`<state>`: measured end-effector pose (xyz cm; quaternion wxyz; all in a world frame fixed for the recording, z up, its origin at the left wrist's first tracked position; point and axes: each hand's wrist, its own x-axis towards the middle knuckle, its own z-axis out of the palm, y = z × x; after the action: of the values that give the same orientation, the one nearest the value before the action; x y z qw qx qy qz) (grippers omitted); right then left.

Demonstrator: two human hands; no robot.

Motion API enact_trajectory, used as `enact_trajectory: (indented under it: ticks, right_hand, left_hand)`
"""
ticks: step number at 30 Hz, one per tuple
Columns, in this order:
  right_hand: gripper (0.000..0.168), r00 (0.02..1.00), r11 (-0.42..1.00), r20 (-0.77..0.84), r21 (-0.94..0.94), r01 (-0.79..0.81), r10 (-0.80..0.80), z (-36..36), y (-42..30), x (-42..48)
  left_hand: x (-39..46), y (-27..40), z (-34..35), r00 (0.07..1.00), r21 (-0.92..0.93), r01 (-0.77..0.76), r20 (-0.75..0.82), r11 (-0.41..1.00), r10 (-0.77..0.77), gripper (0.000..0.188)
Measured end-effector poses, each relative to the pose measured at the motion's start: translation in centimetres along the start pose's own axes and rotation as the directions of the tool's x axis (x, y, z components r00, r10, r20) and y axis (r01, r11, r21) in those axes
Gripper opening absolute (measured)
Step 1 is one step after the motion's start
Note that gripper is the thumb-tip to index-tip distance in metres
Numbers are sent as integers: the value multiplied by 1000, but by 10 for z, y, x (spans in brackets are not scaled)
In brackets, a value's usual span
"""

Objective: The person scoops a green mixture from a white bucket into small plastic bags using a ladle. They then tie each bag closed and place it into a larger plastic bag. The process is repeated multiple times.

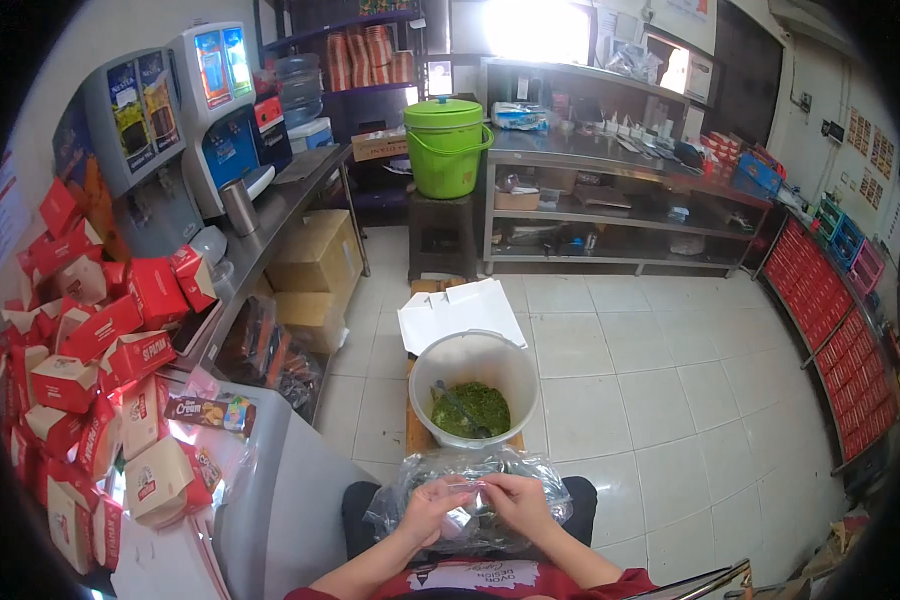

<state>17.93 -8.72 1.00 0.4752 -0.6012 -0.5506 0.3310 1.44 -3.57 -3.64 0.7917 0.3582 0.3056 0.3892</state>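
Both hands meet over my lap, pinching a small clear plastic bag [459, 519] between the fingertips. My left hand [429, 508] grips it from the left side, and my right hand [516, 504] has its top edge from the right. Beneath them a large clear plastic bag [397, 487] lies spread across my thighs. Just beyond stands a translucent white bucket [435, 360] holding a chopped green mixture [487, 401]. A dark-handled spoon [461, 409] rests in the mixture, its bowl at the near side.
A white sheet of card [457, 311] lies behind the bucket on a wooden bench [412, 442]. To my left, red folded boxes [135, 330] pile on a grey cabinet [292, 465]. A lidded green bucket [442, 157] stands on a dark stool [441, 232] before steel shelving [607, 161].
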Motion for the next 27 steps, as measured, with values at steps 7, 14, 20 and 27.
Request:
enact_trajectory:
  ticks: [7,14,20,27]
  right_hand:
    - [13,951,908,-220,402,-114,217,-26,16,7]
    - [13,974,877,-104,461,-133,202,-52,23,6]
    - [13,970,869,104,430,-243,219,-29,16,1]
    - [15,976,893,103,393,-217,192,-40,19,2]
  left_hand:
    - [2,14,-28,970,-120,206,152,971,-187,28]
    - [-45,-14,-25,788,54,557,280,829,-548,35]
    - [-16,21,-7,974,289,222,-21,931,-226,22]
    - [-6,38,10,958,312,250,58,916,-281,16]
